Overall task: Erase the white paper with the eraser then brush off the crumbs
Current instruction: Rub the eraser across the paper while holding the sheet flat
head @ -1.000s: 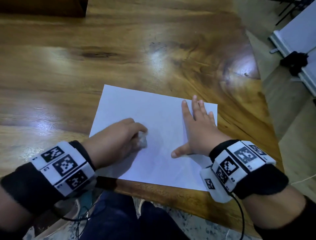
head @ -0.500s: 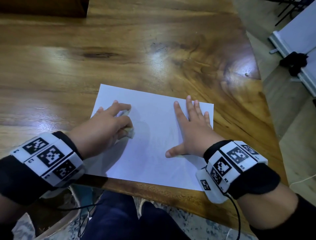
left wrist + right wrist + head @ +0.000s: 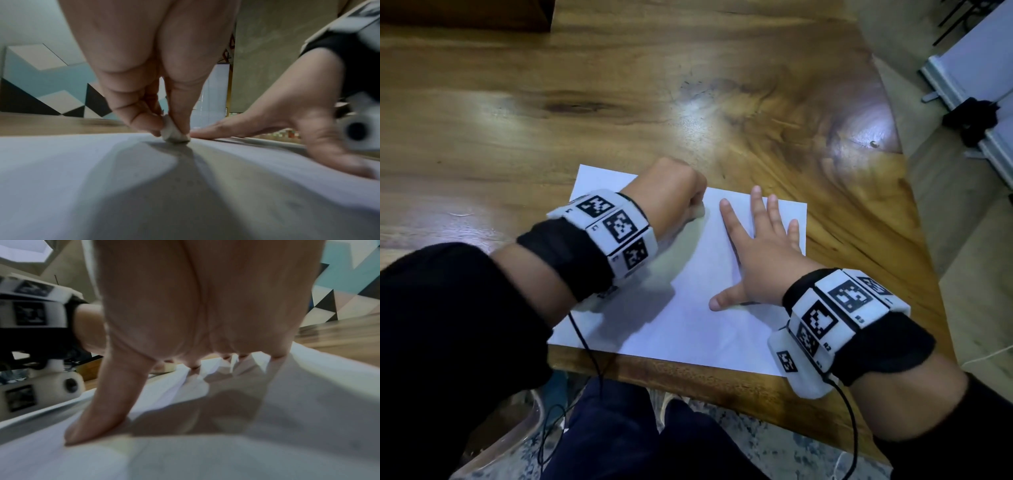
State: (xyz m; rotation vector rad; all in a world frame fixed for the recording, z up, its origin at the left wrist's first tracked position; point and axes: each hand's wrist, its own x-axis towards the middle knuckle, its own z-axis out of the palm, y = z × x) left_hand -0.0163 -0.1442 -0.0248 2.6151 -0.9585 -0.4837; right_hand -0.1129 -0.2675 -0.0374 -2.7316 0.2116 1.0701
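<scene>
Desk (image 3: 551, 113): glossy brown wood, strong grain, a dark knot streak toward the far left, bright light reflections on the surface. The right edge runs diagonally; the near edge is at the person's knees. One white paper (image 3: 688, 329) lies flat directly on the desk near the front edge, slightly skewed, its near corners close to that edge. Small pale speck (image 3: 873, 144) near far right edge, unidentifiable.

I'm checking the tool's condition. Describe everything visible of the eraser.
The eraser is a small, whitish, rounded lump, its edges worn and greyed. The left hand pinches it between thumb and fingertips, so most of it is hidden; only the lower end shows. That end touches the paper near the far edge, tilted slightly, just left of the right hand's index fingertip.
</scene>
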